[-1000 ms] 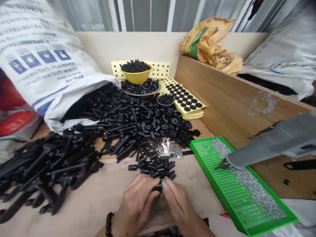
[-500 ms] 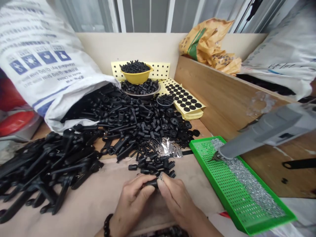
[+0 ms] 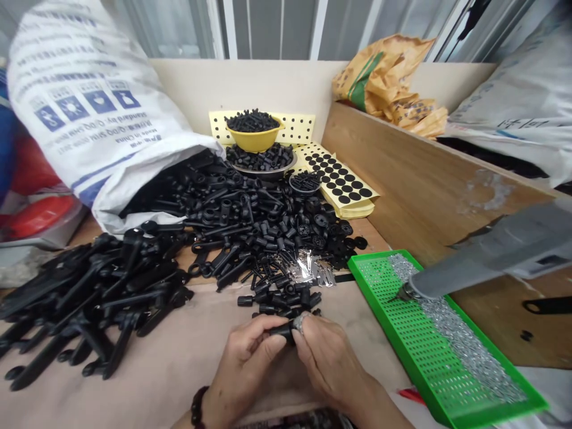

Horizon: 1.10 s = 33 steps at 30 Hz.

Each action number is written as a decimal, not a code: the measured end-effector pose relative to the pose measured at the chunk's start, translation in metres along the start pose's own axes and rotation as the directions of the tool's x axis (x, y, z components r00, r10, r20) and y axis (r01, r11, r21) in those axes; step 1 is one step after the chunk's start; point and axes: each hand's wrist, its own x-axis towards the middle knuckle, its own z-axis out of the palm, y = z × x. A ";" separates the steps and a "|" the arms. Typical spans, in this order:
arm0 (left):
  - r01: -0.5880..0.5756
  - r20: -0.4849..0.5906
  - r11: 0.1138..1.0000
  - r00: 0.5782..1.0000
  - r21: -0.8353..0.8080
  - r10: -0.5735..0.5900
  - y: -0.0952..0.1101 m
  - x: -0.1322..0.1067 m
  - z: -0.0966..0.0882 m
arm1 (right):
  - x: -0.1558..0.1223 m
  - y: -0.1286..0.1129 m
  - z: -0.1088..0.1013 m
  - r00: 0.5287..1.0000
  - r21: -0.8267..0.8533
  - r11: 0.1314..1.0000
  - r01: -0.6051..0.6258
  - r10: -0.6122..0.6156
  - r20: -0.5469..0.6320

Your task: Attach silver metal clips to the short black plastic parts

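Pinching 1 black sleeve (image 3: 282, 331), my left hand (image 3: 248, 362) and right hand (image 3: 328, 360) clamp its ends. It lies crosswise between them.

The small black tube (image 3: 281, 331) is a short, matte plastic cylinder, dark all over. It lies roughly level, its length running left to right, lifted just above the brown tabletop (image 3: 187, 357) near its front edge. The left hand (image 3: 248, 363) pinches the tube's left end between thumb and fingers, and the right hand (image 3: 328, 357) closes on its right end. At that right end sits a small silver metal piece (image 3: 298, 323), shiny and rounded, touching the tube and partly hidden by the right thumb. How deep it sits in the tube cannot be told. Fingers cover most of the tube; only its middle shows.
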 end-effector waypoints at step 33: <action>-0.103 0.141 0.354 0.986 0.930 -0.084 -0.016 0.062 -0.046 | 0.023 0.014 0.005 0.979 -0.059 0.987 -0.146 0.153 0.133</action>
